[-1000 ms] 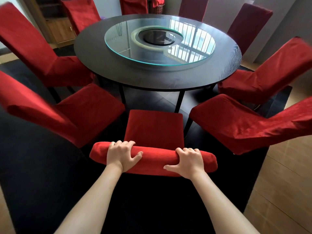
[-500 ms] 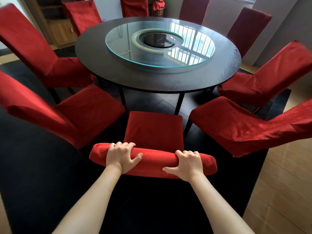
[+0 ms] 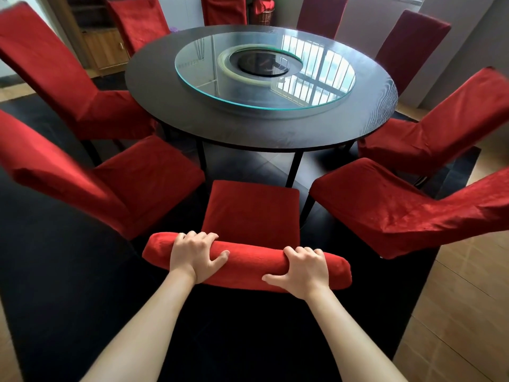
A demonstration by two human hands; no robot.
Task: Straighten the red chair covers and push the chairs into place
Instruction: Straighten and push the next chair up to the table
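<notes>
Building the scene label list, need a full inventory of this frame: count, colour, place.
held chair: 1, red cover, nearest, facing the table
other chairs: 8 in view, red covers, ringed round the table
round table: 1, black, centre
glass turntable: 1, clear, on the table
rug: 1, black, under table and chairs
wicker basket: 1, tan, far wall
cabinet: 1, wood, far left
left hand: grips the chair's top rail
right hand: grips the same rail

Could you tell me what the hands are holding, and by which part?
Both the left hand and right hand grip the nearest red chair by its backrest's top edge.
</notes>
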